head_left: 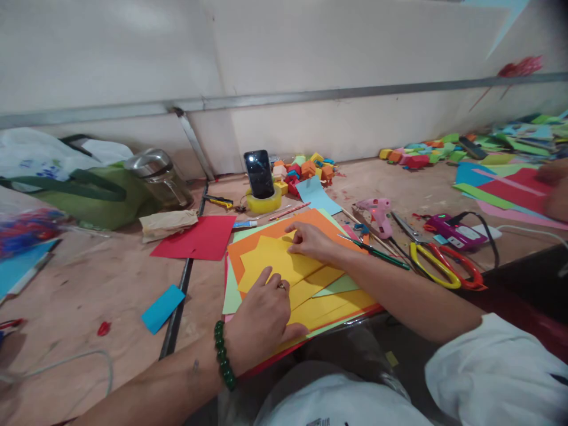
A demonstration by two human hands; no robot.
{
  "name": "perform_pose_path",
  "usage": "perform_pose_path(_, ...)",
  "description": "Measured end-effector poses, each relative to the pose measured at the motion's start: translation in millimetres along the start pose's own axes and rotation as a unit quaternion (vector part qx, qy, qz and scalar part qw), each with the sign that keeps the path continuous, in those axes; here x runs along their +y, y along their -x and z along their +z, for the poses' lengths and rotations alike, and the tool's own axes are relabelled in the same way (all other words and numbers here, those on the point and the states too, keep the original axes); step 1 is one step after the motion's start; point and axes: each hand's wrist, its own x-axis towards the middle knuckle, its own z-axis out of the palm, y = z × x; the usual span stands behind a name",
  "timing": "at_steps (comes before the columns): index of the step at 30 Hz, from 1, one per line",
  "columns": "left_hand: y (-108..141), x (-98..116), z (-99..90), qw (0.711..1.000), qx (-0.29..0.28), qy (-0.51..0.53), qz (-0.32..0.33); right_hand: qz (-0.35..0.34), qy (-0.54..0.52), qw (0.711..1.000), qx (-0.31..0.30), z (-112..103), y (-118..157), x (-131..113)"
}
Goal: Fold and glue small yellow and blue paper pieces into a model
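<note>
My left hand (266,310), with a green bead bracelet (223,355) at the wrist, lies on yellow paper (266,257) that has a zigzag, pointed edge. Its thumb is stretched out and the fingers press lightly down. At the far edge of that paper, my right hand (308,241) has thumb and forefinger pinched together on one of its points. Beneath are an orange sheet (235,251) and pale green sheets (231,296), stacked at the table's front edge. A green pen-like tool (381,257) lies beside my right forearm.
Scissors (435,266), a pink glue gun (377,214) and a purple power strip (455,232) lie to the right. A phone (259,173) stands in a tape roll (264,202) behind. Left are red paper (199,238) and a jar (157,177). Another person's hand (558,189) shows at far right.
</note>
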Motion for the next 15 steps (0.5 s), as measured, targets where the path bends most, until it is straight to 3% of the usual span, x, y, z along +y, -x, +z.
perform_pose_path(12,8,6,-18.0,0.996,-0.080,-0.008,-0.045,-0.005,0.038,0.999,-0.024,-6,2,-3)
perform_pose_path(15,6,3,-21.9,0.994,-0.105,0.008,-0.036,-0.035,0.082,0.996,-0.003,-4,10,-8)
